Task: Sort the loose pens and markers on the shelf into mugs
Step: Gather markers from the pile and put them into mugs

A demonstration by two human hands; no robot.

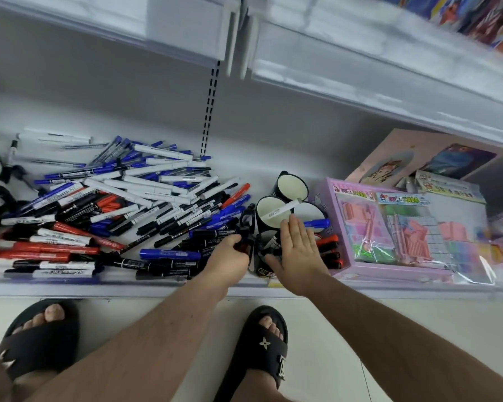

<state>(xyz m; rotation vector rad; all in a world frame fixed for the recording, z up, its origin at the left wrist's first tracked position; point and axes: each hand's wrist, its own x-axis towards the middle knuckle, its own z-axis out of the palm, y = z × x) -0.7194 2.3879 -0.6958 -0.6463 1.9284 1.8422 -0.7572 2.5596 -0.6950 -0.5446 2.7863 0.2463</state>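
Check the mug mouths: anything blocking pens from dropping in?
Partly. A white marker lies across the rims of the near mugs, and the right hand hovers flat over that mug's front. The rear mug is unobstructed.

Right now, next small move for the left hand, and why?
Probably lift the dark marker the left hand is gripping and drop it into the near mug. That mug holds just one white marker, the pile remains large, and the right hand lies open against the mug.

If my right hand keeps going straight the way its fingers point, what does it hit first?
Probably the white marker lying across the rim of the middle mug. The right hand is flat with its fingers aimed up and back over that mug, though its height above the rim is unclear.
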